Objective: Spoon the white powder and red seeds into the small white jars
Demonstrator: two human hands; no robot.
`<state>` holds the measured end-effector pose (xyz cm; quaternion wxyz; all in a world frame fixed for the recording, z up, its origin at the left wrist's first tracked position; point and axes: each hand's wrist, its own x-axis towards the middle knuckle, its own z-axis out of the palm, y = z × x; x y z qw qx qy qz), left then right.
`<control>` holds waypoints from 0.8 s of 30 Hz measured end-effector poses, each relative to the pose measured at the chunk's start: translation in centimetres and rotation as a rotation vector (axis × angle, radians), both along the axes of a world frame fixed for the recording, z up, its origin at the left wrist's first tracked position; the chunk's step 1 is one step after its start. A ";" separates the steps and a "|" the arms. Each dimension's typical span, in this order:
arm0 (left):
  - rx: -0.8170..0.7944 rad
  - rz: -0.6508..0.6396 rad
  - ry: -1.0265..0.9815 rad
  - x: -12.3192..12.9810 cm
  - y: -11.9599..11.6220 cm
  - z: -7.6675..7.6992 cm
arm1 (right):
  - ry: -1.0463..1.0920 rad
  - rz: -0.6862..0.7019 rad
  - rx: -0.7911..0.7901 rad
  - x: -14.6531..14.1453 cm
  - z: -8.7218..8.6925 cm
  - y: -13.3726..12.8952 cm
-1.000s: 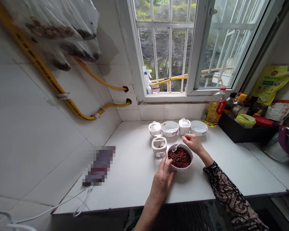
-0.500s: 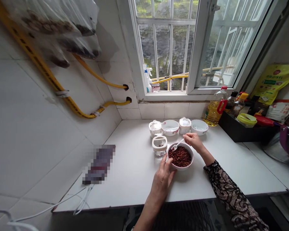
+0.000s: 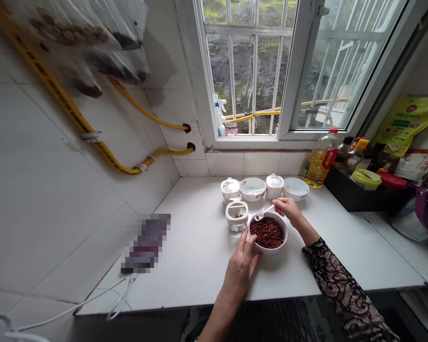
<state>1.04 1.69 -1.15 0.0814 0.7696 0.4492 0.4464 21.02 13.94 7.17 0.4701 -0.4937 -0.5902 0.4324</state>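
Spice bowl (image 3: 267, 250) on counter (image 3: 199, 256), jar (image 3: 237, 224) left, dishes (image 3: 252, 190) behind

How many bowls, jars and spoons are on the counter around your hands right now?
Bowls: 3 (spice bowl, rear white bowl, right white bowl)
Jars: 3 (front jar, rear left jar, rear right jar)
Spoons: 1 (white spoon)
Total: 7

A white bowl (image 3: 268, 249) with a pinkish rim holds dark red-brown peppercorns (image 3: 267, 232) under a white spoon (image 3: 264, 212); a black lace sleeve (image 3: 342, 285) shows a floral pattern, beside a white table (image 3: 199, 247) and yellow gas hoses (image 3: 146, 111)
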 end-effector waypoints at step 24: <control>-0.014 -0.006 0.039 -0.1 -0.2 0.6 | -0.466 -0.052 0.621 0.5 3.8 -1.6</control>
